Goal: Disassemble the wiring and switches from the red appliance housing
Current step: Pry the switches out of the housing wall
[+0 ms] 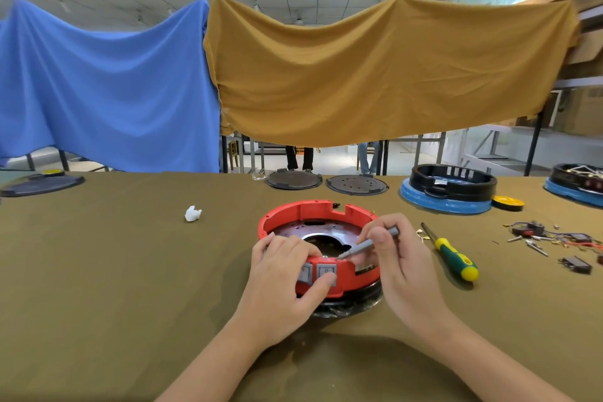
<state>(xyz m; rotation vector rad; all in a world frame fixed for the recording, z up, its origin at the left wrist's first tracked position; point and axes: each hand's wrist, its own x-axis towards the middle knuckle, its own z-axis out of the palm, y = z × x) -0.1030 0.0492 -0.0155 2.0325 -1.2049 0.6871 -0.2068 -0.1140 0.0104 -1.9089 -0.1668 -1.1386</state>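
The red appliance housing (313, 210) is a round ring on a black base, lying in the middle of the olive-covered table. Two grey rocker switches (326, 271) sit in its near wall. My left hand (287, 274) grips that near wall, fingers over the rim and thumb on the right switch. My right hand (398, 251) holds a slim grey screwdriver (368, 243) like a pen. Its tip touches the inner rim just behind the switches.
A green-and-yellow screwdriver (453, 258) lies right of the housing. Loose wires and removed switches (554, 238) are scattered further right. Blue-and-black housings (447, 192) and two dark round plates (293, 179) stand at the back. A small white scrap (193, 214) lies to the left.
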